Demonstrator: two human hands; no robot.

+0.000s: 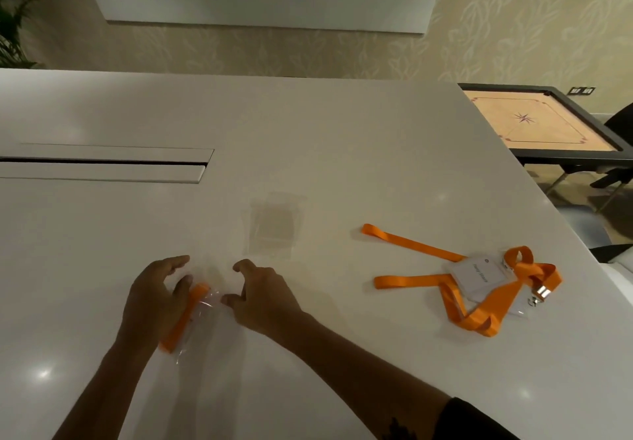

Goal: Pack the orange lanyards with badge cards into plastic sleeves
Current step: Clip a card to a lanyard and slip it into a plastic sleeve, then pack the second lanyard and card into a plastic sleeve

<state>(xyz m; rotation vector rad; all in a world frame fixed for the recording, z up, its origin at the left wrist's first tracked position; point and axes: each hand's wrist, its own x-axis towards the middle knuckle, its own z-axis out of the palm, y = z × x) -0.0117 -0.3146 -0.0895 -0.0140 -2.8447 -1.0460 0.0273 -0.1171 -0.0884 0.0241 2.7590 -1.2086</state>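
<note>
**Limp straps, slick film: handling notes**

White table [308, 138]: broad, glossy, likely slippery under thin plastic; a long slot [102, 162] cut into its far left, well apart from the work. Beyond the right edge, a carrom board [541, 124] on a dark stand, out of the way.

Loose orange lanyards [479, 289] heaped at the right with white badge cards [479, 275] among them, two strap ends trailing left across the table. Soft, light, floppy; probably best gathered into a folded bundle and taken by the fold, or lifted by the stiffer card. Metal clip [541, 292] at the right end likely to snag on film.

Stack of clear plastic sleeves [274, 227] flat at centre, just beyond the hands, barely visible against the white. Thin, flimsy, probably clinging together; best peeled from one open edge.

Nearest, a folded lanyard in a sleeve [186, 316], lying on the table between the hands. Left hand [154, 299] curled round its left side, thumb against the orange fold. Right hand [260, 297] with fingers bent, fingertips at the crinkled clear edge; whether pinching the film or only touching, cannot tell. Whether a card sits inside too, also unclear.

Nothing between the hands and the sleeve stack; only the trailing strap ends in the reach toward the heap.
</note>
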